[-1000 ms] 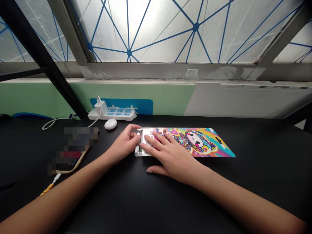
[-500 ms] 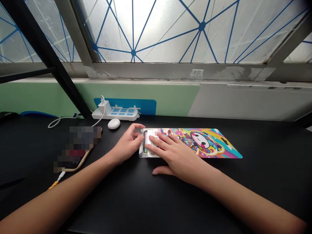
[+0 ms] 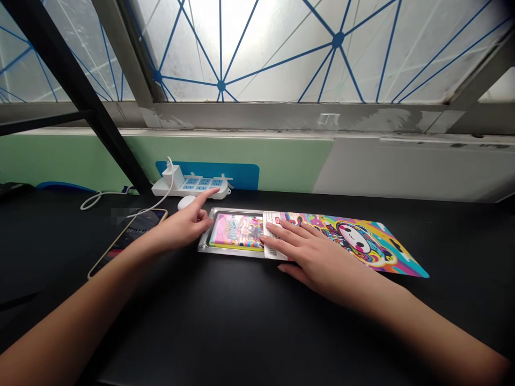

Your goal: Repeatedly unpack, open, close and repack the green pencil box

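Shifted rightward since the earlier frame: white barcoded sleeve [image 3: 273, 234], now off most of the silver-rimmed tray [image 3: 203, 236], baring a colourful printed card [image 3: 236, 231]. Right hand [image 3: 317, 257]: fingers spread, flat on sleeve, beside cartoon mat [image 3: 362, 241]. Left hand [image 3: 181, 226]: open, index extended, just beside tray, above black worktop [image 3: 60, 321].

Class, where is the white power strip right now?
In the head view, the power strip sits at the far edge of the desk, left of centre, beyond the left hand.
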Available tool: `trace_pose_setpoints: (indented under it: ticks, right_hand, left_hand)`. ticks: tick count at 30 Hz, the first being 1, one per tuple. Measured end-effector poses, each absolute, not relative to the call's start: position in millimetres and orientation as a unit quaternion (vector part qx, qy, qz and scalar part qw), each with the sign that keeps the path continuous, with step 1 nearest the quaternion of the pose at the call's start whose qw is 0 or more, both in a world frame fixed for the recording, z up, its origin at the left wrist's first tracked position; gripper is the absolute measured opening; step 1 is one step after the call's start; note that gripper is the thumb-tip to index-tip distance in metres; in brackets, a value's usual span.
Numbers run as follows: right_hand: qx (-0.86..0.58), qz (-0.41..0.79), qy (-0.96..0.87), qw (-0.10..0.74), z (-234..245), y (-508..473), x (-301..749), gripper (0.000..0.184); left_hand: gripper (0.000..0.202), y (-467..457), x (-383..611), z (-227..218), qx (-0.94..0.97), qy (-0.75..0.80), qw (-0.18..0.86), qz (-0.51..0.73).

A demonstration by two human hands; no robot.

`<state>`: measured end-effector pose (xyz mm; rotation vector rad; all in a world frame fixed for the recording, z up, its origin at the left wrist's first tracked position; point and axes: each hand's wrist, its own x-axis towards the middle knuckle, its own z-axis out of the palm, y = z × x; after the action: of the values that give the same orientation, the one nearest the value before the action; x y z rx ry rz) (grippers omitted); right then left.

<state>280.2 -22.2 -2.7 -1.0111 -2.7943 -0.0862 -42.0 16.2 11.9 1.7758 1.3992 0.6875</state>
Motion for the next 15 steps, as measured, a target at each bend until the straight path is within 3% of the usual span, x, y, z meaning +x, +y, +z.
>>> trace_pose_setpoints:
  ticks: [4, 9, 13, 15]
  right_hand:
    - [-0.341, -0.043, -0.935, 0.093, -8, -20, 284, 0.046]
    - [-0.345, -0.067, -0.934, 0.071, -6, -20, 284, 0.046]
    - [-0.340, -0.092, -0.930, 0.102, -5, -24, 275, 0.040]
    - [-0.336, -0.111, -0.929, 0.110, -8, -25, 272, 0.041]
  left_hand:
    - [0.081, 23, -63, 21, 0.713, 0.587, 0.310, 0.225]
    - [0.048, 29, -70, 17, 0.737, 0.628, 0.202, 0.143]
    - [0.044, 17, -45, 9, 0.777, 0.604, -0.013, 0.180]
    - [0.044, 8, -24, 4, 0.825, 0.521, -0.032, 0.219]
